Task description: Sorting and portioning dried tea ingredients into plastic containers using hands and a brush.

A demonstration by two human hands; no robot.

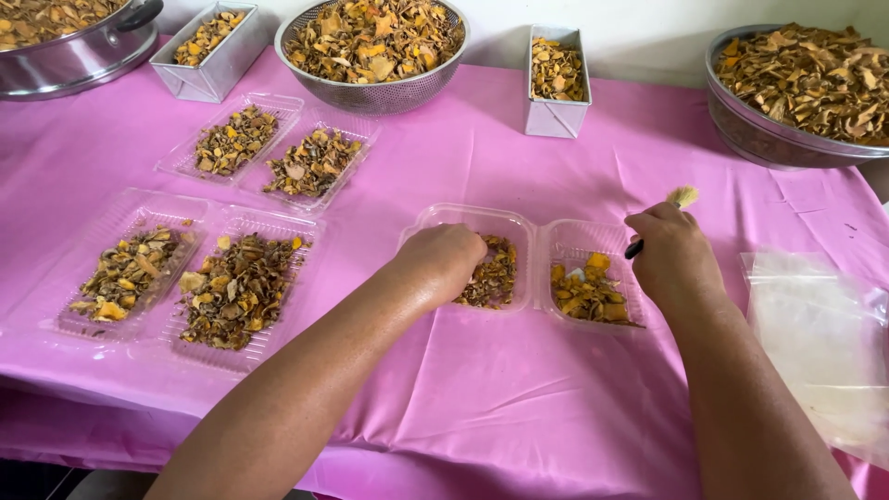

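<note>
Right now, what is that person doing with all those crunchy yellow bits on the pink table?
A person is working at a table covered with a pink cloth. Their left hand reaches into one half of an open clear plastic clamshell box that holds dried yellow-brown pieces. Their right hand holds a small brush with pale bristles above the other half. Two more open boxes to the left are already filled, and metal bowls and tins of the same pieces line the back.

Bright, even daylight; sharp focus.
</note>
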